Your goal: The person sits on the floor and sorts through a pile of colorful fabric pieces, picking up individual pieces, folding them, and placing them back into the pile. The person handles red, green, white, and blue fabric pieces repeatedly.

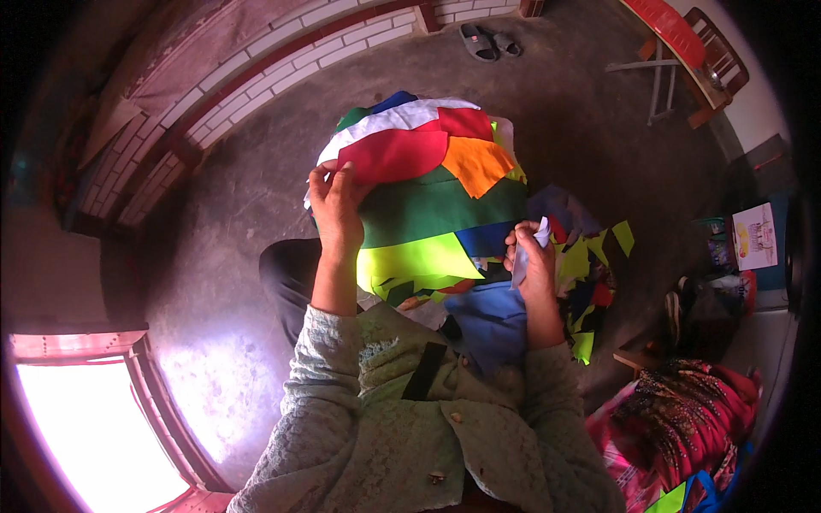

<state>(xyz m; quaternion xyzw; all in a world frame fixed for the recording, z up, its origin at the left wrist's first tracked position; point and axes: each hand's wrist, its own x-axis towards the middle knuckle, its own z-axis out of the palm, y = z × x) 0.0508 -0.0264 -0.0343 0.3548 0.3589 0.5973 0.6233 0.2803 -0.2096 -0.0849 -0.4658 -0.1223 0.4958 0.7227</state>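
Observation:
A pile of coloured cloth pieces rises in front of me, with a large dark green piece [436, 205] across its middle. My left hand [339, 205] is closed at its left side, thumb and fingers pinching the edge of a red cloth piece [393, 156]. Beside that lies an orange cloth piece [477, 164], and a white one [385, 120] stretches behind. Nearer me are a neon yellow piece [415, 261] and a dark blue one [489, 239]. At the pile's right, my right hand [534, 261] grips a folded pale lilac cloth piece [520, 267]. Its other fingers are partly hidden.
Mixed cloth scraps [590, 256] heap up to the right of the pile, and blue-grey cloth [487, 316] lies by my lap. Grey slippers [489, 43] rest on the floor at the back. A red patterned fabric bundle [693, 419] sits at lower right, below a dark box-like clutter.

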